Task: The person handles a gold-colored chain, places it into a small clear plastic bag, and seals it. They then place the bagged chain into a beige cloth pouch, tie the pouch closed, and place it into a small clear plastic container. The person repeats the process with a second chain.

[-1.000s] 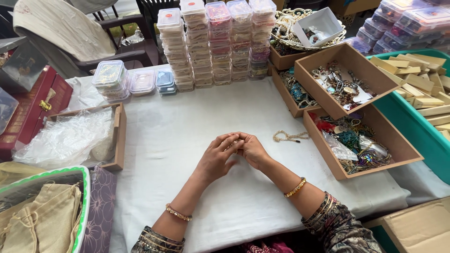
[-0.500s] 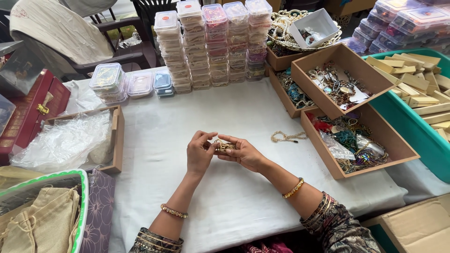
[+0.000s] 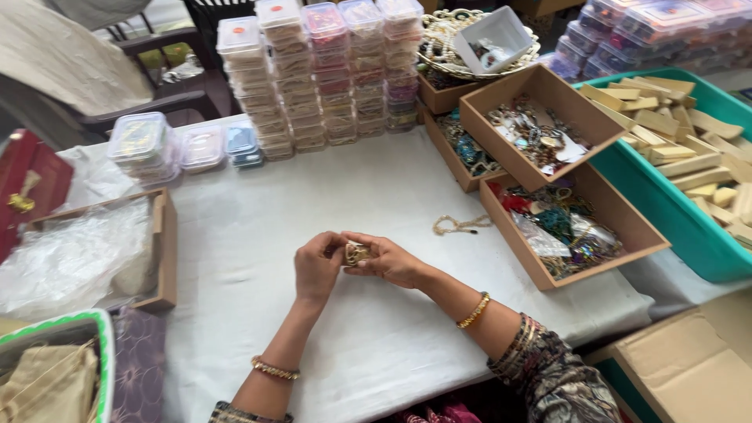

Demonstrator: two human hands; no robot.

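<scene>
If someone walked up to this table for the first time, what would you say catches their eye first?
Most likely the two hands meeting at the middle of the white table: the left hand and right hand pinch a small gold ornament between them. Next, the tall stacks of clear plastic boxes at the far edge. On the right, open cardboard boxes of mixed jewellery sit beside a teal bin of wooden blocks.

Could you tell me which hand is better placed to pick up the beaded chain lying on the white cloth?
Probably the right hand. The beaded chain lies just beyond it, on its side, toward the brown boxes. The left hand is farther away, and both hands hold the small gold piece.
</scene>
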